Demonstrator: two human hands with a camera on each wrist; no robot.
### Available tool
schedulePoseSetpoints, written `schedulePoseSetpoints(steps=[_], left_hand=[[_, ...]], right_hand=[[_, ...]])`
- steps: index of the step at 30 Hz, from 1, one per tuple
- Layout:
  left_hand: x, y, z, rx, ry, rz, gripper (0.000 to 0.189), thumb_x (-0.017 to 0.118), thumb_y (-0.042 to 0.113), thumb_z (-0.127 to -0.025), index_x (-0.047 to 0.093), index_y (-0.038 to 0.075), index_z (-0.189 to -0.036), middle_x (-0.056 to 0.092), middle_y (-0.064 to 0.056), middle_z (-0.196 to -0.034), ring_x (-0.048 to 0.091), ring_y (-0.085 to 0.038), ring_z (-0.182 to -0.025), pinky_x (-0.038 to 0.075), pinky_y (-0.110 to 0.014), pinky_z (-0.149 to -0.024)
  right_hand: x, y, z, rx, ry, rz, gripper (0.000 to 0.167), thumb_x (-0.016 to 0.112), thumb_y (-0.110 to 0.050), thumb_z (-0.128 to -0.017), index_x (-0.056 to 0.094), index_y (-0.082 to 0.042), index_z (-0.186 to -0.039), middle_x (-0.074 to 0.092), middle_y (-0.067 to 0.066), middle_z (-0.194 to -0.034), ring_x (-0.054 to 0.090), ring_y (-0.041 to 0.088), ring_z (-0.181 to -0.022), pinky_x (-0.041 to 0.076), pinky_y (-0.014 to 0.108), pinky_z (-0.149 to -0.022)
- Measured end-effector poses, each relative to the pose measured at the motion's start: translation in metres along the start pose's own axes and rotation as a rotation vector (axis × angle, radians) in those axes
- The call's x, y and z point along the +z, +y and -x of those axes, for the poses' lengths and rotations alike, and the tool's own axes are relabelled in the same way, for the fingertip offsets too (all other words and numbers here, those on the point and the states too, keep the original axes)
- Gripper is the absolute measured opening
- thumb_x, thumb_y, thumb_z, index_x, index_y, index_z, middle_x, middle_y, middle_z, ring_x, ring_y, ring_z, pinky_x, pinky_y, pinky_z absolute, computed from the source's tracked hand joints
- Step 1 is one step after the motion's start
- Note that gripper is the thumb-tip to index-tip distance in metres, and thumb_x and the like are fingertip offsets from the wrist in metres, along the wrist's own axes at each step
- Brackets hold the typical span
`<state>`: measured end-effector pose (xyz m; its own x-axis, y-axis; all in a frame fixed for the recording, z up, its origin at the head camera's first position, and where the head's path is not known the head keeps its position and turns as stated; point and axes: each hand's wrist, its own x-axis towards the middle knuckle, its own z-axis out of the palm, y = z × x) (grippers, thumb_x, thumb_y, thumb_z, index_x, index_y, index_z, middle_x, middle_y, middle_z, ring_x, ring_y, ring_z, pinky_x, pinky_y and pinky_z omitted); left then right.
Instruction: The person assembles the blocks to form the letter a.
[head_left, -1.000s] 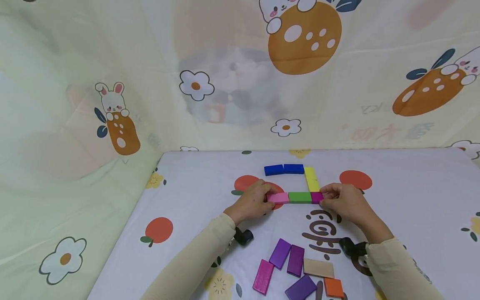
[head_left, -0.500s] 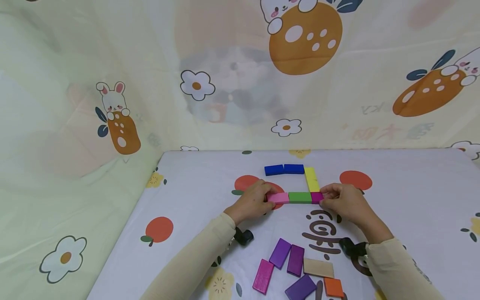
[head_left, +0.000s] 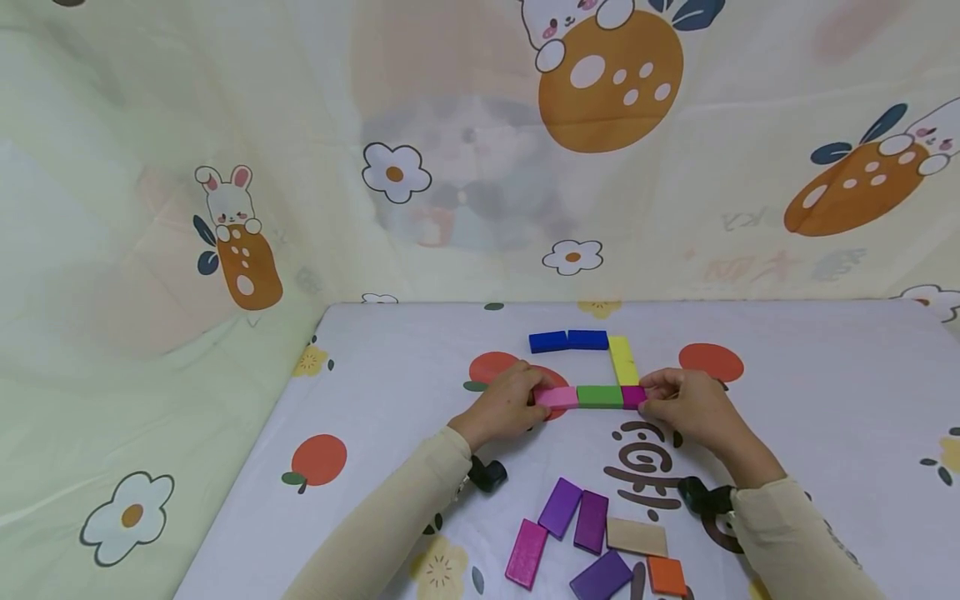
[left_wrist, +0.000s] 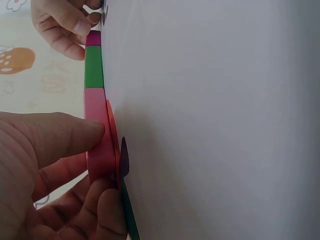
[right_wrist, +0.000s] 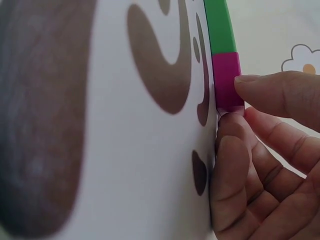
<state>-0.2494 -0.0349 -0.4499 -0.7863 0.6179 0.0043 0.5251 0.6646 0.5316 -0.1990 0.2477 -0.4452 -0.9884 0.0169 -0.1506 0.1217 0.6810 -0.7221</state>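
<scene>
A pink block (head_left: 557, 397), a green block (head_left: 599, 397) and a short magenta block (head_left: 633, 397) lie end to end in a straight row. My left hand (head_left: 507, 399) pinches the pink block at the row's left end, its thumb laid along the block's side in the left wrist view. At the other end, my right hand (head_left: 693, 406) grips the magenta block (right_wrist: 228, 82) between thumb and fingers. A yellow block (head_left: 622, 361) runs back from the magenta end towards two blue blocks (head_left: 587, 340), which form a line at the far side.
Nearer the front lie loose blocks: a pink one (head_left: 527, 553), several purple ones (head_left: 591, 522), a tan one (head_left: 637, 537) and an orange one (head_left: 666, 576). A printed cloth (head_left: 840, 433) covers the table, and a patterned curtain (head_left: 465, 275) hangs behind it.
</scene>
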Motion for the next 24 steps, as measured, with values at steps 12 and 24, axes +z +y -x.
schedulePoseSetpoints(steps=[12, 24], left_hand=[[0.0019, 0.0016, 0.0013, 0.001, 0.004, -0.005, 0.027, 0.072, 0.014, -0.097, 0.07, 0.011, -0.123, 0.062, 0.002, -0.107, 0.051, -0.01, -0.099, 0.044, -0.017, -0.079], [0.0006, -0.0001, 0.0014, 0.002, -0.002, -0.002, 0.026, 0.071, 0.014, -0.098, 0.07, 0.01, -0.123, 0.06, 0.001, -0.108, 0.051, -0.01, -0.099, 0.044, -0.019, -0.08]], right_hand=[[0.0019, -0.0005, 0.0001, 0.009, 0.006, -0.013, 0.038, 0.076, -0.01, -0.092, 0.068, 0.004, -0.126, 0.069, 0.013, -0.1, 0.06, 0.026, -0.09, 0.052, 0.029, -0.065], [0.002, -0.001, -0.0015, 0.023, 0.001, -0.022, 0.04, 0.076, -0.011, -0.092, 0.067, 0.004, -0.128, 0.068, 0.014, -0.1, 0.059, 0.027, -0.091, 0.052, 0.03, -0.065]])
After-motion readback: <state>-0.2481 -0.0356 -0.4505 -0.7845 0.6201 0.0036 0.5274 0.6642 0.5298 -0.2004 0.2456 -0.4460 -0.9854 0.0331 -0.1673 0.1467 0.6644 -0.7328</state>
